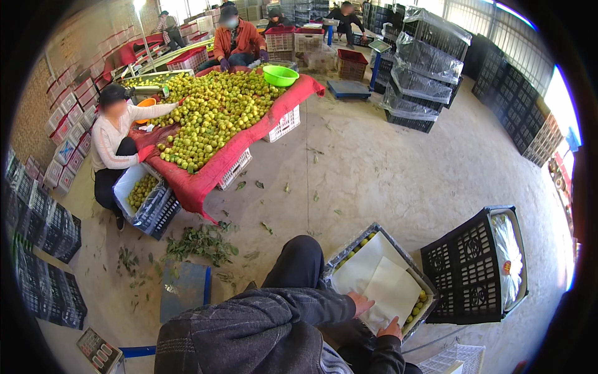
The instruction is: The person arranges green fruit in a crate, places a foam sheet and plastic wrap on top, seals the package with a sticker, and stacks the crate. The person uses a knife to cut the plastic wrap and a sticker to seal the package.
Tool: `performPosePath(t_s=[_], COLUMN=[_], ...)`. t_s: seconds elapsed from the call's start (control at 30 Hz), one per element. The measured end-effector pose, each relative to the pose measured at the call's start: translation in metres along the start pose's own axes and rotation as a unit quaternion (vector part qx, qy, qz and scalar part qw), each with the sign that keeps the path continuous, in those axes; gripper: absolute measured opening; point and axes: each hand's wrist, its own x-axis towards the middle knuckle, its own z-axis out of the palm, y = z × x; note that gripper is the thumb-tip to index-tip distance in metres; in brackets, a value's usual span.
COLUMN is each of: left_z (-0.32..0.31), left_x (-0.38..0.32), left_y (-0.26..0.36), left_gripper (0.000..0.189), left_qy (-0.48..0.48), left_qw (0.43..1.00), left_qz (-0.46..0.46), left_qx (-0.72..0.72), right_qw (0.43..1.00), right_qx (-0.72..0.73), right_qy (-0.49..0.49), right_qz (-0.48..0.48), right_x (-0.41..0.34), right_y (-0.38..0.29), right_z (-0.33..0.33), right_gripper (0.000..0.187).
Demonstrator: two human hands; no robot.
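Observation:
A black plastic crate [423, 276], lined with clear film, stands before me with yellow-green round fruit [423, 296] showing along its edges. White paper [357, 266] covers most of the fruit, and a smaller folded-looking sheet [395, 285] lies over it. My left hand [360, 304] touches the paper at the near side, its index finger stretched out. Lower down, my right hand [391, 329] rests with its fingers at the near corner of the upper sheet. Neither hand visibly grips anything.
A film-wrapped black crate [460, 273] leans right of mine. Left are a blue platform scale [185, 291] and a leaf pile [203, 245]. A red-covered table [280, 117] bears fruit; people sit around it. Wrapped crates [420, 70] stack behind; a white crate [460, 357] stands nearby.

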Motion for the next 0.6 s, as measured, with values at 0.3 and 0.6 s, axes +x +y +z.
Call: performPosePath(t_s=[0.3,0.6], left_z=[-0.018,-0.104], left_x=[-0.022,-0.075], left_y=[0.009,-0.050], left_gripper=[0.041,0.027], left_qy=[0.118,0.360], left_qw=[0.992,0.749], left_qz=[0.006,-0.131], left_qx=[-0.039,-0.540], right_qw=[0.996,0.725], right_qx=[0.046,0.665], right_qy=[0.079,0.179], right_qz=[0.010,0.014], right_x=[-0.024,-0.025], right_y=[-0.006,0.026], right_z=[-0.012,-0.022], right_gripper=[0.069,0.022])
